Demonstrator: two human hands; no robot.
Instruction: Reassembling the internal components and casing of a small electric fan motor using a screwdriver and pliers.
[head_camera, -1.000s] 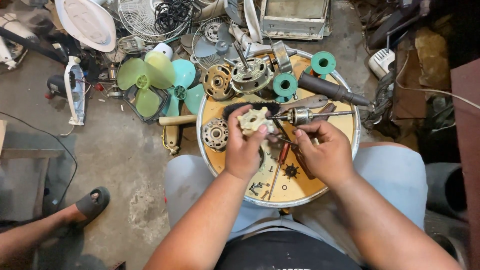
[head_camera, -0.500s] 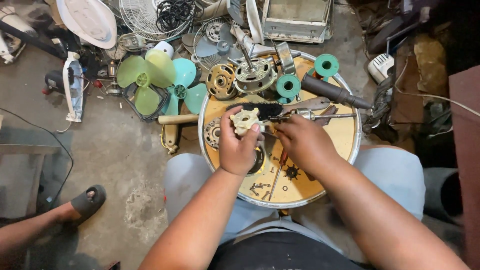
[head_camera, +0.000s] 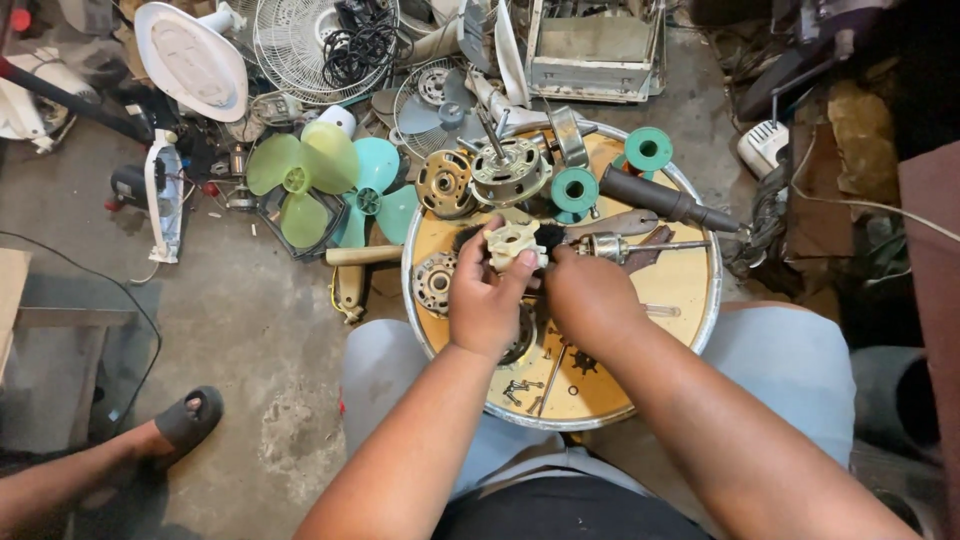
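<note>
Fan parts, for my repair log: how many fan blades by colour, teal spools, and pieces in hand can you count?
Yellow-green fan blade: 1
Teal fan blade: 1
Grey fan blade behind a wire guard: 1
Teal spools on the round tray: 2
Cream plastic piece held by the left hand, right hand beside it: 1
Total: 6

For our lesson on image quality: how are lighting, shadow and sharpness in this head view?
Head view: soft, even light on the round tray and both hands, left hand, right hand; cream part sharp; upper right corner in deep shadow; no strong glare.
</note>
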